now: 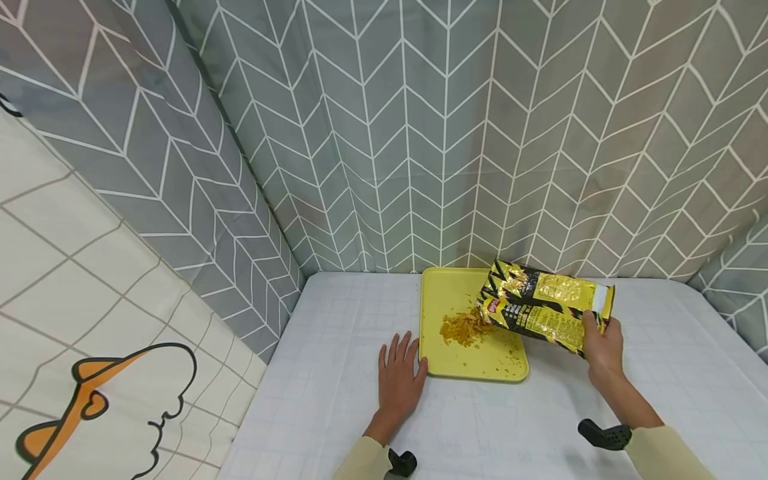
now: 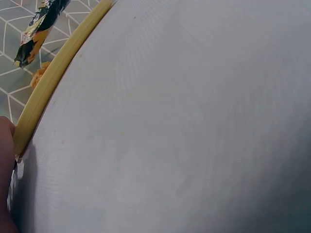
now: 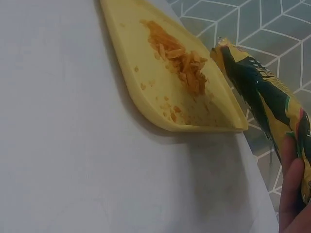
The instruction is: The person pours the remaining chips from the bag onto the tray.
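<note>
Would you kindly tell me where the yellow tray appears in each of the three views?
Head: the yellow tray lies at centre, a little below the middle, on the white table.
Left wrist: only its rim shows, running diagonally along the upper left.
Right wrist: it fills the upper middle, tilted by perspective.
Shared landmark: the pile of orange chips on the tray.
</note>
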### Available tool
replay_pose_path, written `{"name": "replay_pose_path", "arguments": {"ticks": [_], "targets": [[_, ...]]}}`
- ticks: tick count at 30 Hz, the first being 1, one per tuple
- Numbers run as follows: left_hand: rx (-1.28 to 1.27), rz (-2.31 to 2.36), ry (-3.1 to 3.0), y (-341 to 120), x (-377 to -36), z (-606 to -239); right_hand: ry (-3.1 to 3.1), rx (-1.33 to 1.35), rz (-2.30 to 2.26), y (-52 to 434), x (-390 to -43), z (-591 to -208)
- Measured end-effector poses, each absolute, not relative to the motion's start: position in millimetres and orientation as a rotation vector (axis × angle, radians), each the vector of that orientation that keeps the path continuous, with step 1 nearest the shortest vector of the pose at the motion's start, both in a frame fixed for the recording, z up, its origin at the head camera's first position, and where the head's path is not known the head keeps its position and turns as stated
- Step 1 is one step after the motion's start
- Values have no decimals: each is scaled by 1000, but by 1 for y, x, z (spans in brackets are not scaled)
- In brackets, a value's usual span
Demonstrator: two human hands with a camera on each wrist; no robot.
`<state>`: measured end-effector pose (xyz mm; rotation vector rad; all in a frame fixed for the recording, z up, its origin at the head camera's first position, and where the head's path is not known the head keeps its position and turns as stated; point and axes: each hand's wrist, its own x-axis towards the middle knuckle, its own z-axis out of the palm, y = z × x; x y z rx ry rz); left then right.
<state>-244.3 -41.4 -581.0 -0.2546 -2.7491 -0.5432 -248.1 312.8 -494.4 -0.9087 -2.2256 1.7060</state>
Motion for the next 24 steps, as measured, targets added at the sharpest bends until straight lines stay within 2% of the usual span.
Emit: {"name": "replay_pose_path", "arguments": {"ticks": [24], "targets": [[-249, -561, -2745, -40, -243, -582, -2224, -935, 1751, 315, -247, -497]]}}
